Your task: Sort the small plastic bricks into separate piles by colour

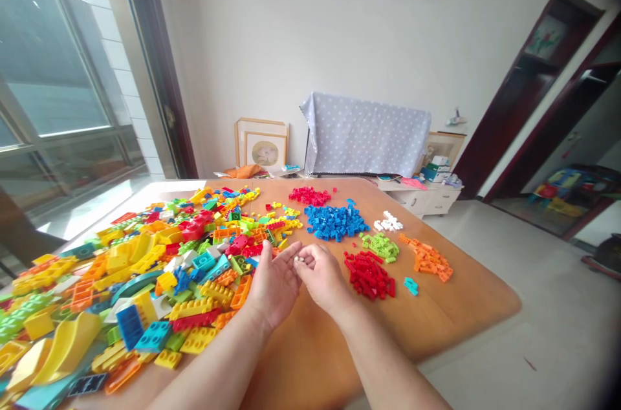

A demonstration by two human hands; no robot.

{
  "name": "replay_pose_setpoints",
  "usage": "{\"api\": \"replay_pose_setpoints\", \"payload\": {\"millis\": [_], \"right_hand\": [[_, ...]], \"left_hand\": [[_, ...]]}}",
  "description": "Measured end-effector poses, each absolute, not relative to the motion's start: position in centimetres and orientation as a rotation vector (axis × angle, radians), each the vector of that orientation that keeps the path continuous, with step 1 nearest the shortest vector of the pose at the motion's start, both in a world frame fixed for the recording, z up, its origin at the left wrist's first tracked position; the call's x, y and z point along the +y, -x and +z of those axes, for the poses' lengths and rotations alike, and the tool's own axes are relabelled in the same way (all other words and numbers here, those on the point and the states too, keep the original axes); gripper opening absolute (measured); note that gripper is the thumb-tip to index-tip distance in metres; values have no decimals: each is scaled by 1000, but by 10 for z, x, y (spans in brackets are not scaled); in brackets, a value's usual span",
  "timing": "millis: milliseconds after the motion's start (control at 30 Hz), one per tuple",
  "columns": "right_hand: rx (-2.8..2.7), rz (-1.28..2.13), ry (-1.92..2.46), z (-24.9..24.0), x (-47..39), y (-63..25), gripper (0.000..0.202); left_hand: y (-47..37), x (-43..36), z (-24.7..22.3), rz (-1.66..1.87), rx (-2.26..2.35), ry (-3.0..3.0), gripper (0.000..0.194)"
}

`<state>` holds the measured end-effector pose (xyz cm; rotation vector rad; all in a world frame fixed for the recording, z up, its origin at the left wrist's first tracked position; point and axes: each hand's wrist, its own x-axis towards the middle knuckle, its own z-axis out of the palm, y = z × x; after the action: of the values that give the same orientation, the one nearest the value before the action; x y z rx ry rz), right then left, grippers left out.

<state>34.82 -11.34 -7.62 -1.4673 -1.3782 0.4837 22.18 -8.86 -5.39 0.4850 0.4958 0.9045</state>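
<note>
My left hand (275, 284) is turned palm up over the table, thumb raised and fingers stretched out toward the right hand. Against its fingertips, my right hand (320, 274) pinches a small white brick (299, 259) between thumb and fingers; its exact shape is too small to make out. Left of the hands spreads a large mixed heap of toy building bricks (194, 310). Just right of the right hand lies a pile of red bricks (369, 275). Beyond the hands is a pile of blue bricks (334, 222).
Sorted piles sit on the brown table (436, 326): lime green bricks (381, 246), orange bricks (427, 258), white bricks (388, 222), turquoise bricks (411, 286) and far red bricks (310, 195). A cloth-draped object (366, 135) stands by the wall. A window (53, 54) is at left.
</note>
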Motion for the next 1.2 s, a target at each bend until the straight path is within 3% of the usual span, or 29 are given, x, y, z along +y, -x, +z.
{"api": "replay_pose_setpoints", "payload": {"millis": [467,1200], "right_hand": [[-1445,445,1560,-68,-101,-342,14],[-1392,601,1503,-67,-83,-340,3]], "left_hand": [[-217,-86,-53,904,559,-523,76],[-211,-84,-47,983,475,-360,79]]}}
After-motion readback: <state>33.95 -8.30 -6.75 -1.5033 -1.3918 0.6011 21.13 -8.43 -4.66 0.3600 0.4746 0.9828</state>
